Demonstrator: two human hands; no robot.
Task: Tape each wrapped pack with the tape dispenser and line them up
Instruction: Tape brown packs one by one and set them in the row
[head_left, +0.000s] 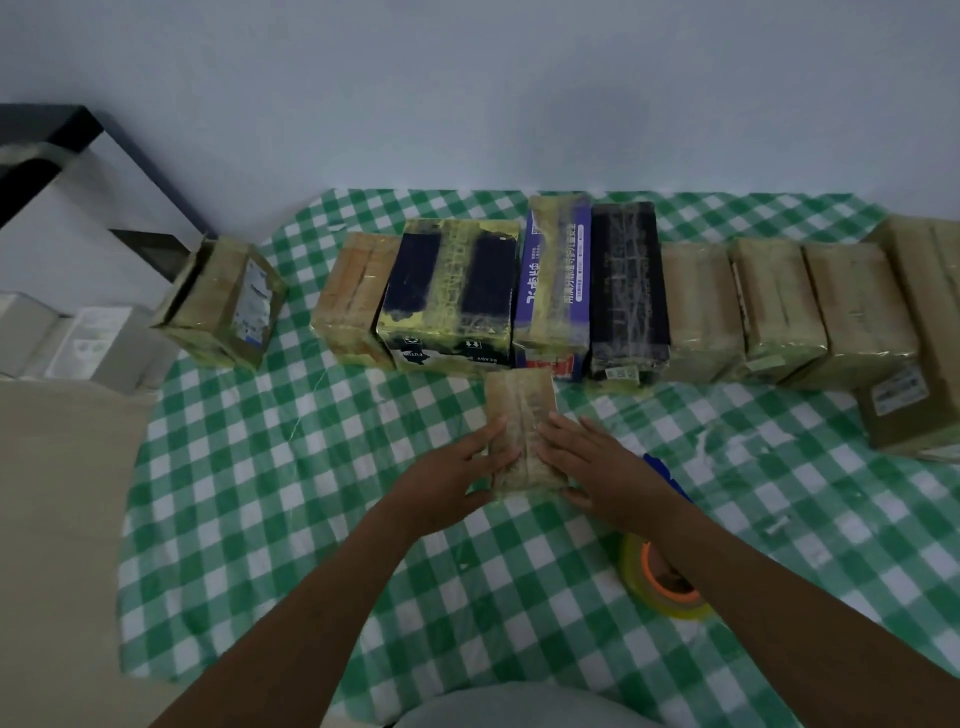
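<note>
A small tan taped pack lies on the green checked cloth just in front of the row. My left hand rests against its left side and my right hand lies against its right side, fingers straight on both. The tape dispenser, a yellowish roll with an orange core and a blue handle, lies under my right forearm and is partly hidden. Behind the pack stands a row of several taped packs, tan, dark blue, purple and black, side by side.
One taped box sits apart at the cloth's far left corner. A larger cardboard box stands at the right end. White boxes and a black frame lie off the cloth on the left. A pale wall runs behind.
</note>
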